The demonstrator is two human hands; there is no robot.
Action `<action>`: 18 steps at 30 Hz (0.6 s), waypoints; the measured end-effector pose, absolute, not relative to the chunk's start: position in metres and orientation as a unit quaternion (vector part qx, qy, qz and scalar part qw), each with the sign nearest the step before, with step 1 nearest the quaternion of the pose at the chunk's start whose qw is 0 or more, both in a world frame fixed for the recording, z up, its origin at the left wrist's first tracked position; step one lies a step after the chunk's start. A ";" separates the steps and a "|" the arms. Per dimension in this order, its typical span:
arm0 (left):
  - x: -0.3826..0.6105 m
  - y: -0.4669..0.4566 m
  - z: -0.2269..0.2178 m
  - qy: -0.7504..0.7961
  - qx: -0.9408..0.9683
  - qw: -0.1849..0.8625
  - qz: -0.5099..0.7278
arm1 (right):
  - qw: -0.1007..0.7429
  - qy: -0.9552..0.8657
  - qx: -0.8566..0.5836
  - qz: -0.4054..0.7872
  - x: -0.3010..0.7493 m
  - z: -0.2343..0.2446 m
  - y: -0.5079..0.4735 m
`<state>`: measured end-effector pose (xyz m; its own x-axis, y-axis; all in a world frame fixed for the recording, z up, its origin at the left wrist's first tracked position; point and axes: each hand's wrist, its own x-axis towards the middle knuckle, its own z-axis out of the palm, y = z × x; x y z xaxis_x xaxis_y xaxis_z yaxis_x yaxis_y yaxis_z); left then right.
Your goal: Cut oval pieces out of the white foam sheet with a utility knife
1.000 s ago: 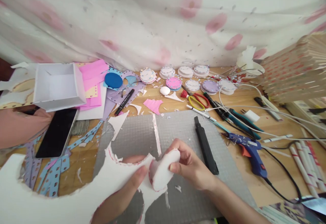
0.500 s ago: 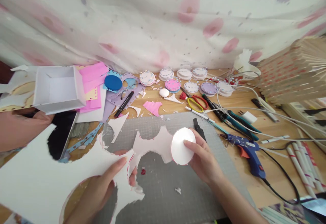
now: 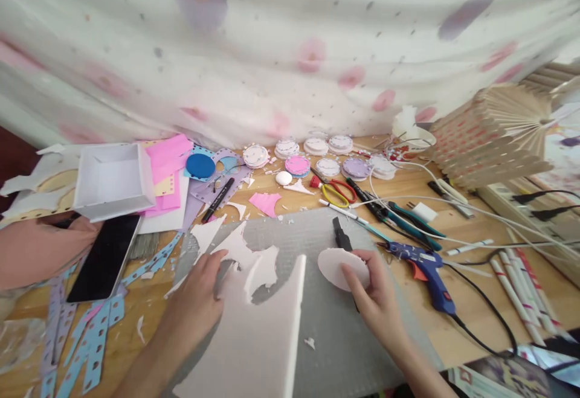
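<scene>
– Closest in, what do you log?
– My right hand: gripping a flat white foam-like disc, thumb across its upper face. My left hand: fingers bent at the left edge of a large white foam-like sheet with curved cut-outs. Whether they grip it, I cannot tell.
– Position of those two pieces?
– Sheet: near middle, over a grey cutting mat. Disc: right of the sheet, over the mat's right part, partly covering a black plastic cutter.
– Moving outward, right side?
– Blue plastic glue gun with an orange trigger, on the wooden table. Beyond it, teal-handled pliers. Farther off and more to the middle, scissors with yellow and red handles.
– Left side?
– Black-screened phone, flat; just beyond it, an open white square box.
– Far side?
– Two rows of layered round discs, white, pink and lilac among them. Behind those, a white flower-patterned curtain.
</scene>
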<state>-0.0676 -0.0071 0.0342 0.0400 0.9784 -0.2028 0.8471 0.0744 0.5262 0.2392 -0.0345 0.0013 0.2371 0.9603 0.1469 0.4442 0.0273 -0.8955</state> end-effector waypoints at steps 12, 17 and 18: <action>-0.103 0.000 0.022 0.633 0.762 0.118 0.062 | 0.438 -0.585 -0.637 0.244 0.239 -0.029 -0.042; -0.104 0.003 0.022 0.648 0.746 0.112 0.107 | 0.443 -0.590 -0.641 0.211 0.241 -0.031 -0.039; -0.105 0.002 0.022 0.649 0.744 0.114 0.111 | 0.443 -0.596 -0.639 0.203 0.241 -0.032 -0.039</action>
<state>-0.1048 0.0022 0.0218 0.1340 0.9908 0.0168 0.9403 -0.1325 0.3135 0.2412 -0.0389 -0.0315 0.2079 0.9406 0.2684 0.5814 0.1018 -0.8072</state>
